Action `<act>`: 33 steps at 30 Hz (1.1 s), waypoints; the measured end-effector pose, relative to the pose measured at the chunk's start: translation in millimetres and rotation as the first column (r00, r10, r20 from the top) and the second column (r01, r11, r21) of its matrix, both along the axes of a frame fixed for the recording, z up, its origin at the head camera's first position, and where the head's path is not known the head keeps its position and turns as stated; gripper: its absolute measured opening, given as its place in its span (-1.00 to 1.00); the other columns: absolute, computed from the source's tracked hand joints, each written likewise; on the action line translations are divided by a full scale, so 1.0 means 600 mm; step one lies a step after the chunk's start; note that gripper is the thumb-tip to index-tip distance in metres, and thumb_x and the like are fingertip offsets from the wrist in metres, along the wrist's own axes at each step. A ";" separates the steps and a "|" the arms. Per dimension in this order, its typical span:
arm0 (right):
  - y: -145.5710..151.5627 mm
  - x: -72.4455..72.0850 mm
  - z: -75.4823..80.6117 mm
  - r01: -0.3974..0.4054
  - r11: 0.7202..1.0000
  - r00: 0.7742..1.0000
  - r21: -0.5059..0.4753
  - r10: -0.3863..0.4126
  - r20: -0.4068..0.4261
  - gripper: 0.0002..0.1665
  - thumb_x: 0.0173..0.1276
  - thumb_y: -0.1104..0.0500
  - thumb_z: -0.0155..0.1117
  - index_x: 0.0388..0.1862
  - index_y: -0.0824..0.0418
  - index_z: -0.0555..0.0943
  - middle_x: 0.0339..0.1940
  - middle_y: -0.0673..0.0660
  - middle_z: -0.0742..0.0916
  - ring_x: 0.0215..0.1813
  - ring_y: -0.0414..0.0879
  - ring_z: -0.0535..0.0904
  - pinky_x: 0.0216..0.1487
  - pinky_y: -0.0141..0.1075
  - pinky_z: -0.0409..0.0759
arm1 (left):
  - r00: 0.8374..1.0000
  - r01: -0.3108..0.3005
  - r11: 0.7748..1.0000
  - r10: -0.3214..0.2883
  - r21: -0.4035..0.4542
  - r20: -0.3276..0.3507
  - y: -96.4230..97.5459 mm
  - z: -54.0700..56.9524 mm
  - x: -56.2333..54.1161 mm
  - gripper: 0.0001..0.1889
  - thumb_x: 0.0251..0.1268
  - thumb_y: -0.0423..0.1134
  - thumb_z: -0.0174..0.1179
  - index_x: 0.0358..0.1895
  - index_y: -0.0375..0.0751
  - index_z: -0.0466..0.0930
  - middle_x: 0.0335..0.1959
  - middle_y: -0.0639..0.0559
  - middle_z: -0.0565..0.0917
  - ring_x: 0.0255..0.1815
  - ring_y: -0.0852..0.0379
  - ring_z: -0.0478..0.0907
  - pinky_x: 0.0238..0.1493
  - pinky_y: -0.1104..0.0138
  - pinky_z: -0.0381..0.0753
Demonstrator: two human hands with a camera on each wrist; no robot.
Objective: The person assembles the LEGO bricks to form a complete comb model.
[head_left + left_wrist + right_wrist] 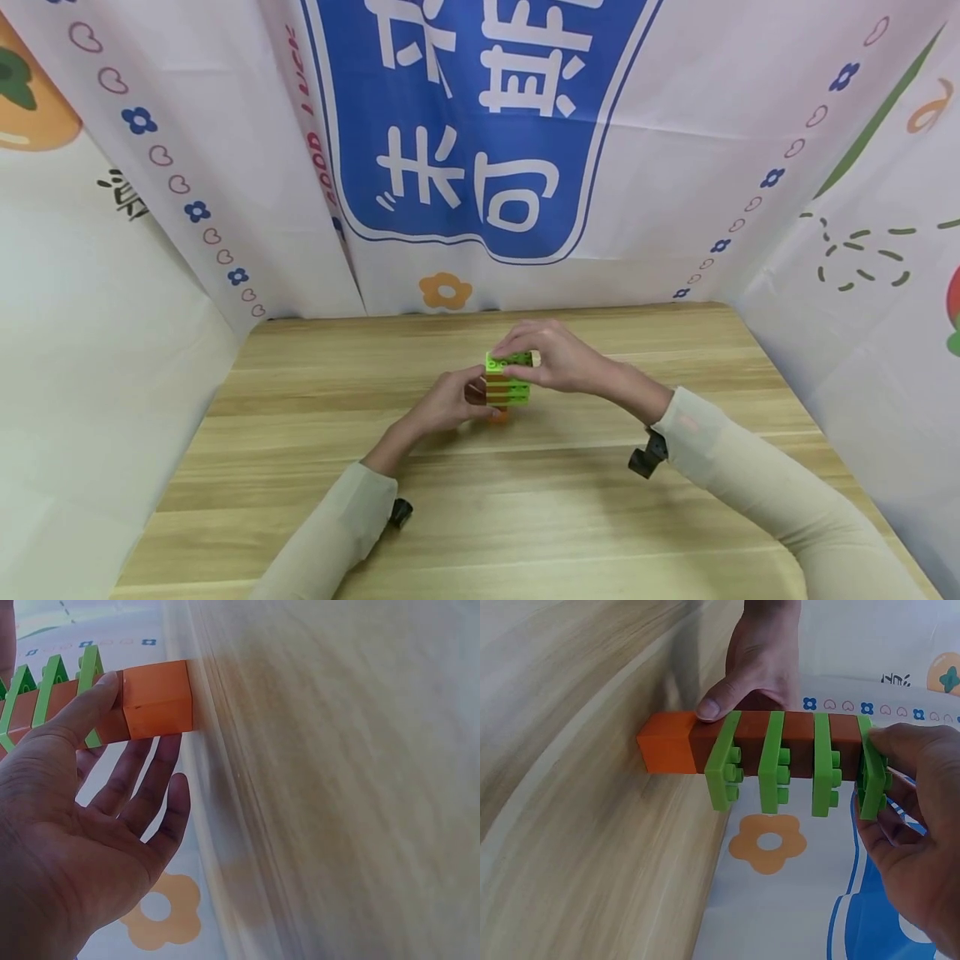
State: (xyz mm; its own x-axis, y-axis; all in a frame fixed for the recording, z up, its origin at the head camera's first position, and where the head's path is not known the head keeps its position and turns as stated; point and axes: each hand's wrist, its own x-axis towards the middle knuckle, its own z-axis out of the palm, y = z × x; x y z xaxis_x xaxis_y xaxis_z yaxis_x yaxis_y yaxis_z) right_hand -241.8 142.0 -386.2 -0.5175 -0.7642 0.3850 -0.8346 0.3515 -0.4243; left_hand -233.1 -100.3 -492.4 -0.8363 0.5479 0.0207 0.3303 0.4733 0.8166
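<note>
A tower of toy building blocks (497,388) stands upright on the wooden table, brown blocks alternating with green studded plates that jut out to one side. At its foot is an orange block (159,701). Low on the tower, my left hand (444,405) holds it, the thumb on the lowest brown block (705,742) just above the orange one and the fingers on the far side. My right hand (561,358) pinches the topmost green plate (871,780) between thumb and fingers. That plate sits against the uppermost brown block (845,739); whether it is fully seated I cannot tell.
Around the tower spreads the wooden tabletop (450,517). White printed cloth (675,208) hangs behind the table and at both sides, with a blue lettered panel (480,192) at the back. A dark wrist camera (647,457) sits at the right sleeve.
</note>
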 end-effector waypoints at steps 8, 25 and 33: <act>0.017 0.001 -0.029 0.001 0.994 0.994 -0.114 0.012 0.108 -0.59 0.42 0.19 0.52 0.23 0.19 0.75 0.22 0.11 0.79 0.27 0.00 0.70 0.24 -0.08 0.70 | 1.000 -0.004 1.000 0.004 -0.010 -0.010 0.000 0.001 -0.003 -0.48 0.28 -0.23 0.55 0.28 -0.01 0.62 -0.06 0.02 0.77 -0.04 0.10 0.75 0.10 0.18 0.76; 0.043 0.004 -0.132 0.129 0.917 0.948 -0.377 -0.002 0.318 -0.03 0.11 0.55 0.61 0.51 0.45 0.41 0.39 0.38 0.60 0.26 0.25 0.64 0.11 0.06 0.76 | 1.000 -0.010 1.000 0.010 -0.024 -0.001 0.006 0.009 -0.008 -0.48 0.29 -0.21 0.54 0.29 -0.05 0.61 -0.05 0.06 0.78 -0.05 0.14 0.73 0.07 0.24 0.75; 0.039 -0.003 -0.139 0.144 0.920 0.937 -0.365 -0.009 0.348 0.06 0.18 0.52 0.57 0.63 0.33 0.30 0.43 0.36 0.59 0.10 0.25 0.72 0.08 -0.11 0.78 | 1.000 -0.020 1.000 0.020 0.002 -0.007 0.010 0.008 -0.008 -0.47 0.32 -0.26 0.52 0.31 -0.14 0.56 0.00 -0.02 0.77 -0.02 0.09 0.73 0.08 0.24 0.75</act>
